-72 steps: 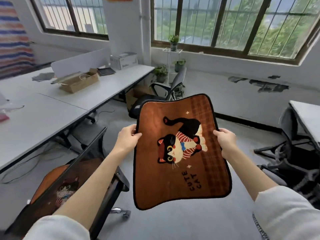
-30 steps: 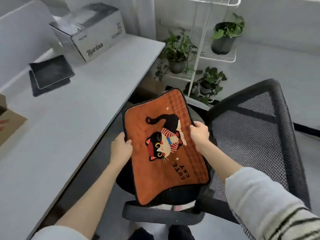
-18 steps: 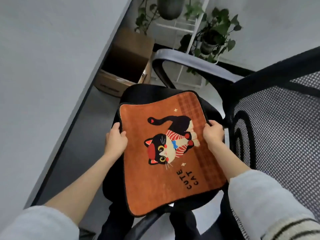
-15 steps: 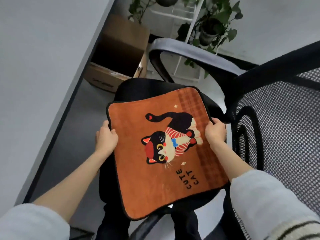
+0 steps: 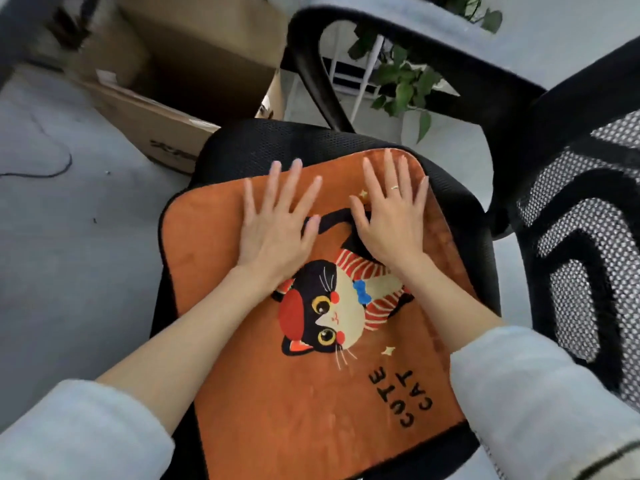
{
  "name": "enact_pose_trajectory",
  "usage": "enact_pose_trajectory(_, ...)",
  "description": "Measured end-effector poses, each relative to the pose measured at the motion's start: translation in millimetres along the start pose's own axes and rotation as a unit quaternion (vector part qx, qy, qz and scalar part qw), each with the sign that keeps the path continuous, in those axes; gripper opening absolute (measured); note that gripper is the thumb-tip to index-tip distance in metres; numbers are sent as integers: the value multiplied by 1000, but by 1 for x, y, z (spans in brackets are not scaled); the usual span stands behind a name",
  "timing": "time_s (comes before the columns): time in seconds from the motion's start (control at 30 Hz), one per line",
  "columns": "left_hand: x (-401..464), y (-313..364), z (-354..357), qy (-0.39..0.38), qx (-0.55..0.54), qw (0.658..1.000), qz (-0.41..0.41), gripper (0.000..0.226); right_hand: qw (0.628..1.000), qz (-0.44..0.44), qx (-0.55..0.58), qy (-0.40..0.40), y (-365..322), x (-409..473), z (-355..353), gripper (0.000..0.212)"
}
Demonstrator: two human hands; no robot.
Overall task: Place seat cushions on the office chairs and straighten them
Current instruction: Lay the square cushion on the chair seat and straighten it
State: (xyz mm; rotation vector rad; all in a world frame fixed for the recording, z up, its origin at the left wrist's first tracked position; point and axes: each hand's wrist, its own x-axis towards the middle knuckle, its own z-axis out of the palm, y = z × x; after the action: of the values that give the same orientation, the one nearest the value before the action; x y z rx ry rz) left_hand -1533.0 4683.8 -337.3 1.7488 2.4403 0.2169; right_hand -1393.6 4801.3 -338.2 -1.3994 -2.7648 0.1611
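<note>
Cardboard box beside chair, plant

Armrest and mesh backrest box in the far and right sides, cardboard box crowds the left, near edge is open.

cushions: 1, on chair seat | chairs: 1 | hands: 2, left, right, both on cushion | boxes: 1, beyond chair | plants: 1, beyond chair | rings: 1
</note>
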Motion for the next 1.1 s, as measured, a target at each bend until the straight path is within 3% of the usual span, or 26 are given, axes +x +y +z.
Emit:
enact_pose_trajectory(0.2,15,6,37,14,63,998,6,56,999,18,-28,1,0,3,35,57)
enact_pose_trajectory(0.43,3,2,18,-8,30,999,-17,56,1000,24,11,-4,-3,-7,21,59)
enact_pose_trajectory(0.53,-23,-20,1,-1,-12,993,-114,59,991,128,36,13,8,-43,10,62)
enact_pose_trajectory(0.63,-50,-34,3,-11,37,991,-127,59,982,187,3,-26,21,-81,13,65)
enact_pose_trajectory(0.83,-46,-36,11,-33,82,990,-114,59,980,186,-39,-58,21,-78,19,67)
enact_pose_trajectory(0.97,-59,-23,0,-35,10,990,-135,57,983,170,1,-63,5,-90,6,62)
enact_pose_trajectory(1.1,-98,23,1,-38,-15,998,-38,55,995,81,22,-54,-35,-125,5,55)
